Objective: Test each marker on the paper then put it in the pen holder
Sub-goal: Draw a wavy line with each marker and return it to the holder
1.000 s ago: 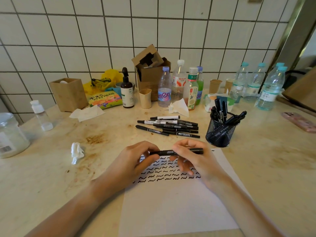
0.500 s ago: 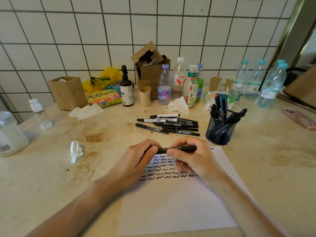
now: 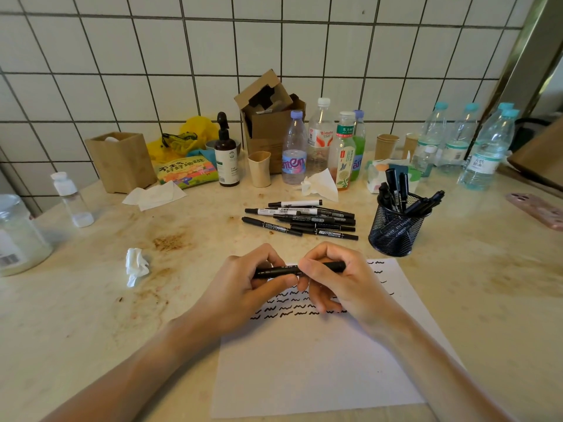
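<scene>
Our left hand (image 3: 243, 287) and right hand (image 3: 338, 278) sit close together, both pinched on one black marker (image 3: 292, 270) held level just above the scribbled paper (image 3: 320, 370). It looks light, stiff and smooth, so we judge a firm grip on barrel and cap best. Beyond lie the loose markers (image 3: 304, 219) and, right, the mesh pen holder (image 3: 396, 229) on the tabletop (image 3: 91, 315).

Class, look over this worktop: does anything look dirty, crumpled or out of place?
Yes. Brown stains mark the table left of the marker pile, and a crumpled tissue lies near them.
</scene>
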